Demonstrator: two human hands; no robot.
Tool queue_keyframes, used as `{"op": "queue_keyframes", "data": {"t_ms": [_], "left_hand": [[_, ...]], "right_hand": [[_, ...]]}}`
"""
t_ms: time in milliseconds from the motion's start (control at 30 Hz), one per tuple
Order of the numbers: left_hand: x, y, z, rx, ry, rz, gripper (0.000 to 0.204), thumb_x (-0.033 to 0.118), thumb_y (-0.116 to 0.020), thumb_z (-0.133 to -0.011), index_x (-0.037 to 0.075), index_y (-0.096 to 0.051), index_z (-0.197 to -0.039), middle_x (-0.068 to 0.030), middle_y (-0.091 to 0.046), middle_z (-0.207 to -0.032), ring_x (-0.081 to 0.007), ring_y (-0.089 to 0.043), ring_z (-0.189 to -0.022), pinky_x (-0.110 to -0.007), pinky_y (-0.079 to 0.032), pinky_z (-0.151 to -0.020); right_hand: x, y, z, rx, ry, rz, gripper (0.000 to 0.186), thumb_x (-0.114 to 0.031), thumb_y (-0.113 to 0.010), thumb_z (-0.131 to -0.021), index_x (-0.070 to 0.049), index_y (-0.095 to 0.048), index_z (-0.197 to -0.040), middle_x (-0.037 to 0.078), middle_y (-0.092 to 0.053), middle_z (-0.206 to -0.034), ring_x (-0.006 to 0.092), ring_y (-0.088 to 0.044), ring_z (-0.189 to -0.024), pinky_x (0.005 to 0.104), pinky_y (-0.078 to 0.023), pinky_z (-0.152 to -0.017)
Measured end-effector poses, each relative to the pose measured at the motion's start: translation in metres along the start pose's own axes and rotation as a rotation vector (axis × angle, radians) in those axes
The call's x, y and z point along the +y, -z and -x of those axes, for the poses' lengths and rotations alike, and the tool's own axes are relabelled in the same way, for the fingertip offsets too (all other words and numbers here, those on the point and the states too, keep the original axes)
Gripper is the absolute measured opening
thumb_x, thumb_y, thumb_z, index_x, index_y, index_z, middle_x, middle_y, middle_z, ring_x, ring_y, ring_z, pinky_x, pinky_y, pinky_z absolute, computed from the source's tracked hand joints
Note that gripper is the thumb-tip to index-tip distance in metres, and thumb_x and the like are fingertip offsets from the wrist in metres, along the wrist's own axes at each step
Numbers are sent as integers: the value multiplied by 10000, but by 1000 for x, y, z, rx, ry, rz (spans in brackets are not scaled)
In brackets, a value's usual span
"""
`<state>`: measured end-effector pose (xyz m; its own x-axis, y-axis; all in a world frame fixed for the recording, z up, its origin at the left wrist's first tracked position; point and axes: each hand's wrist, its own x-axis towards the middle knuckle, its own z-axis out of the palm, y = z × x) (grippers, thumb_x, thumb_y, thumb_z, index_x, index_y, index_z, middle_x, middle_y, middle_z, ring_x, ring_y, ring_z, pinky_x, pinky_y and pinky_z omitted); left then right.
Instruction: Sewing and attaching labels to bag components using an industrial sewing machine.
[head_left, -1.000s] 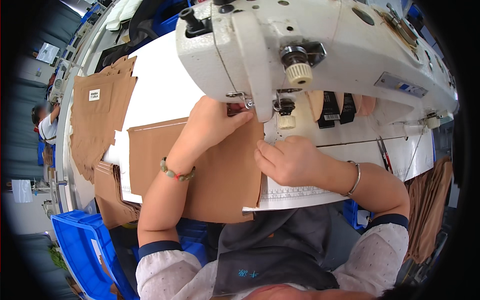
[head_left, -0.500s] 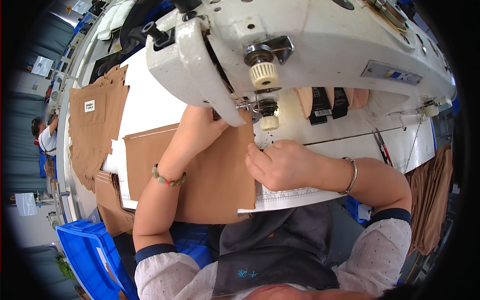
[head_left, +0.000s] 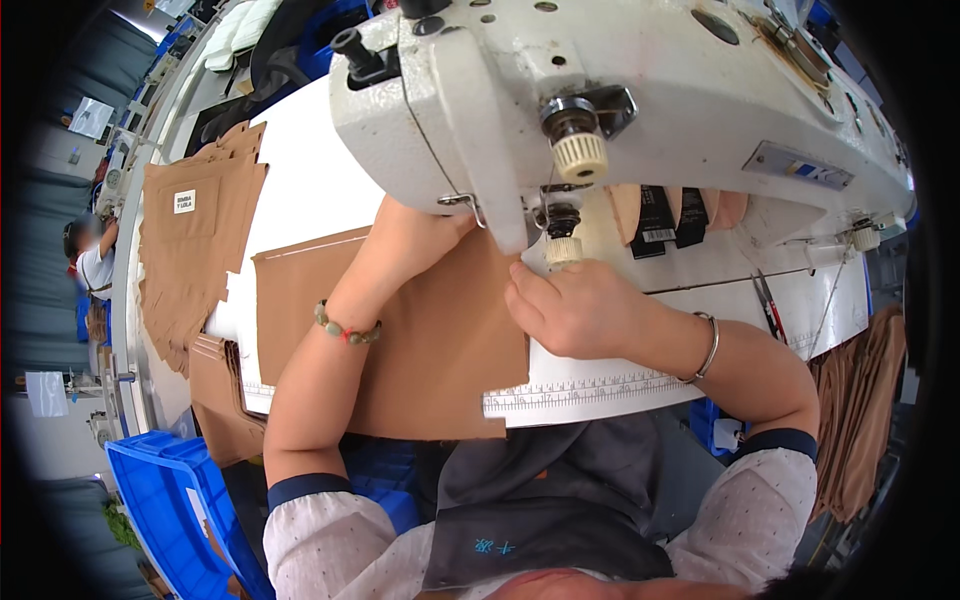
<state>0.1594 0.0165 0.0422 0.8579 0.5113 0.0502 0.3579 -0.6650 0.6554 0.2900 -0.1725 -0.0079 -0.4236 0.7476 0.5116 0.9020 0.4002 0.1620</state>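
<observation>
A brown fabric panel (head_left: 440,345) lies flat under the head of a white sewing machine (head_left: 560,80), with a pale line along its far left edge. My left hand (head_left: 420,240) rests on the panel's far part, partly behind the machine head. Its fingertips are hidden there. Beside the needle area, my right hand (head_left: 578,310) is closed, thumb and curled fingers at the panel's right edge. The panel's near right corner has a square notch, where a ruler strip (head_left: 590,393) on the table shows.
Brown cut pieces (head_left: 200,250) are stacked at left, with a folded brown stack (head_left: 222,400) nearer. Black labels (head_left: 655,220) and red-handled snips (head_left: 770,305) lie right of the needle. A blue crate (head_left: 175,510) stands lower left; brown pieces (head_left: 860,410) hang at right.
The panel has slid away from me, uncovering more of the ruler at its notch. Both hands have moved slightly with it. The machine appears farther right as the view has shifted.
</observation>
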Motion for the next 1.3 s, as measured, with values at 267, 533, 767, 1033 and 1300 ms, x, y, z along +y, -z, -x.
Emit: {"op": "queue_keyframes", "data": {"t_ms": [267,533,767,1033,1300], "left_hand": [[-13,10,-11,56,-263,-56,223,47,-758,-834,7,-706,-1046,-152,-721,-1058,-274,-666,-976,-385,-538,-833],[-20,3,-7,122,-354,-87,63,70,-670,-879,31,-685,-926,-92,-692,-849,-277,-625,-770,-398,-500,-696],[-6,-4,40,266,-394,-662,312,128,-776,-839,2,-650,-1095,-160,-706,-938,-362,-662,-882,-468,-494,-740],[-9,-9,92,-33,-123,-528,658,422,-619,-974,97,-453,-1522,-121,-344,-1639,-353,-268,-1531,-555,-208,-1218],[15,5,103,109,-250,-434,402,182,-781,-859,54,-672,-1224,-109,-614,-1377,-349,-530,-1319,-469,-408,-1093]], "right_hand": [[4,-4,-13,148,-51,-69,119,-123,-651,-705,-74,-542,-698,16,-459,-642,131,-523,-482,290,-409,-415],[4,-8,-12,147,-58,-71,109,-123,-652,-712,-60,-564,-711,30,-494,-646,138,-538,-483,296,-420,-413],[6,-8,-7,-11,-22,-44,253,-129,-642,-773,35,-669,-965,167,-706,-974,150,-652,-597,271,-488,-477],[-10,13,-1,-56,37,90,217,-150,-632,-782,5,-686,-925,136,-698,-963,154,-632,-578,280,-498,-502],[26,68,55,58,-514,311,167,-104,-651,-775,-32,-685,-923,68,-684,-950,145,-648,-619,294,-519,-526]]}}
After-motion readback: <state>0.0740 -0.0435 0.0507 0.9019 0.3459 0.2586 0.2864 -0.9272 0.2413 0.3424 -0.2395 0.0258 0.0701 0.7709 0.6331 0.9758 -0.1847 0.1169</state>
